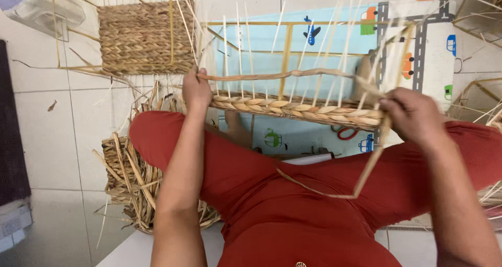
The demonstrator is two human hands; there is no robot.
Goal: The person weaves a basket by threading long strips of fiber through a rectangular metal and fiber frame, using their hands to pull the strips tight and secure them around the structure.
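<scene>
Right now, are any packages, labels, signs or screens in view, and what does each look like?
No packages, labels, signs or screens show.
Nearest thing: printed play mat, on the tiled floor under the half-woven basket frame; rectangular, pale blue and white, with grey road strips and small vehicle pictures in blue, orange and green.
The left hand and right hand hold a straw strand.

I worked at home, on the white tiled floor (42, 141): pale-blue children's play mat with road and vehicle prints (418, 42), finished woven straw basket (138, 37), loose dried-straw bundle (130, 183) nearby.
</scene>
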